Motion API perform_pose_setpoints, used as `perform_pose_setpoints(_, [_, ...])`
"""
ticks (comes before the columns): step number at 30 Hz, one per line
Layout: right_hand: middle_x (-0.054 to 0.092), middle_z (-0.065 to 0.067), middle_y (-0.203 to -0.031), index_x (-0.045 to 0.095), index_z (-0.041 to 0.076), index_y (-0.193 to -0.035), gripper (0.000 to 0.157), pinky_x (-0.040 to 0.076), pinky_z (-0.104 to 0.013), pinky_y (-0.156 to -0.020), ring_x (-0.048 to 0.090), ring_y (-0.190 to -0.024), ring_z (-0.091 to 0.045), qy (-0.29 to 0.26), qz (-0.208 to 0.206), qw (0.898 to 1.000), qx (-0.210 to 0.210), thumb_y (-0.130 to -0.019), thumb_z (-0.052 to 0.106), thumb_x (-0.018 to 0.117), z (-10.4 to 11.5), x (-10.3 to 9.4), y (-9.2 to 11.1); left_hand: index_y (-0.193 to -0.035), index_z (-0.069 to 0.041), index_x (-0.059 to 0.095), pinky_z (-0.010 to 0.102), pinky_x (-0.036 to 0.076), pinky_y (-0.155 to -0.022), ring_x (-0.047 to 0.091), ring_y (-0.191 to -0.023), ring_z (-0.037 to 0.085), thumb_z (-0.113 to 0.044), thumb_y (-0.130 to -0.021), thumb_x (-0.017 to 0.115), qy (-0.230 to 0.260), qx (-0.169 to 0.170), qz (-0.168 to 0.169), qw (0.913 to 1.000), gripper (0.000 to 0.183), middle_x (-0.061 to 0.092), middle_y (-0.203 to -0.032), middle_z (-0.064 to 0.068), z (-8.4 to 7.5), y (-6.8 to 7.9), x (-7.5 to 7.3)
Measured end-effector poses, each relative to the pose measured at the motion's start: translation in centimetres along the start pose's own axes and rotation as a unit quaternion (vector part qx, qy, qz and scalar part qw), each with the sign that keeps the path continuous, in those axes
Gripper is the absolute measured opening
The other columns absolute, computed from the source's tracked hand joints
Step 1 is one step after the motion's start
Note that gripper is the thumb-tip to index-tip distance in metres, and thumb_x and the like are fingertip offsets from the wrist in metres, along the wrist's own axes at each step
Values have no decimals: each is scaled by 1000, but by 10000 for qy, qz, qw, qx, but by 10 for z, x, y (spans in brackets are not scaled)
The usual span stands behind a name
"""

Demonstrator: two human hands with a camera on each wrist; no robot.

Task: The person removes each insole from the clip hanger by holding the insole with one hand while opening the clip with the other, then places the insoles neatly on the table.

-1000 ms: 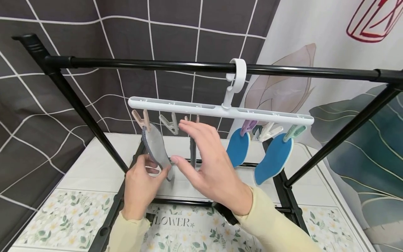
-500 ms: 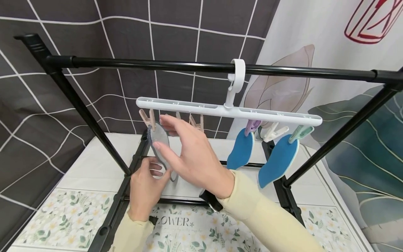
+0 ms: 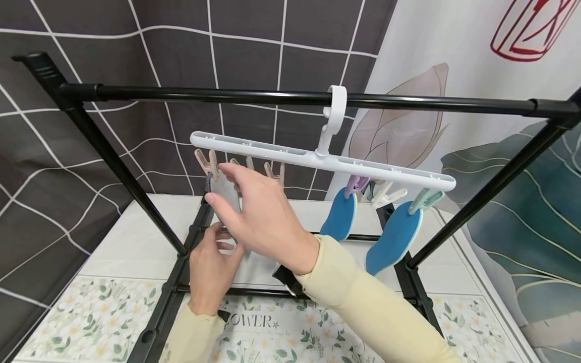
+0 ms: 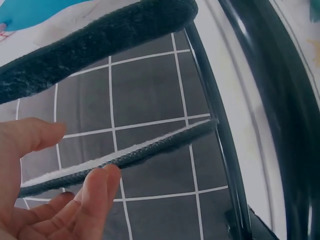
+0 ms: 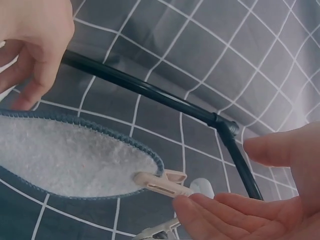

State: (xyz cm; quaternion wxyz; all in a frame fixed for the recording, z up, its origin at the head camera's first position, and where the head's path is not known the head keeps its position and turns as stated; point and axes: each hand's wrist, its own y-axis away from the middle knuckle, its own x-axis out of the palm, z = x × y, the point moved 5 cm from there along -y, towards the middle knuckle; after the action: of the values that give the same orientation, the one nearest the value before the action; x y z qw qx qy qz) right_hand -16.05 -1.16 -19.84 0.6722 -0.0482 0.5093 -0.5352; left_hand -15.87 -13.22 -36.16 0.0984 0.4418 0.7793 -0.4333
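Observation:
A grey insole [image 3: 225,190] with a fuzzy face and a dark stitched edge hangs from a beige clothespin [image 3: 208,165] at the left end of a white clip hanger [image 3: 272,150]. My left hand [image 3: 212,269] is at its lower end; in the left wrist view the fingertips [image 4: 111,172] touch the edge, while the thumb stands apart. In front of the insole's upper part is my right hand [image 3: 263,217], thumb spread away from extended fingers. The right wrist view puts those fingers right by the clothespin [image 5: 165,185]. A second dark insole [image 4: 100,55] crosses the top of the left wrist view.
Two blue insoles [image 3: 394,237] hang at the hanger's right end from purple and green clothespins. A white clothespin [image 3: 388,195] hangs between them. The hanger hooks onto a black rack bar [image 3: 204,95], with a grid-patterned curtain [image 3: 245,60] behind.
My right hand has moved left, from the hanger's middle to the grey insole's upper part. The hanger has swayed a little. My left hand stays at the insole's lower end.

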Motion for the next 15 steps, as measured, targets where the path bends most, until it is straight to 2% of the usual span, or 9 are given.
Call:
perform_pose_setpoints(7, [62,-7,-117,52,3,-126,46,48,-25,-81,62,-94,-14,234,92,9996,117,-89,30,58,-2,5,-4,-113,0,58,34,49,-55,63,-60,14,-21,-79,67,-49,-16,-235,9997,41,69,-79,7,3,-9,3])
perform_pose_setpoints(15, [61,-6,-118,52,4,-127,46,47,-23,-82,62,-94,-14,266,117,9993,240,-88,30,59,-6,6,-6,-102,0,64,34,48,-55,61,-59,13,-15,-80,65,-224,95,-245,9994,27,67,-73,7,3,-20,8])
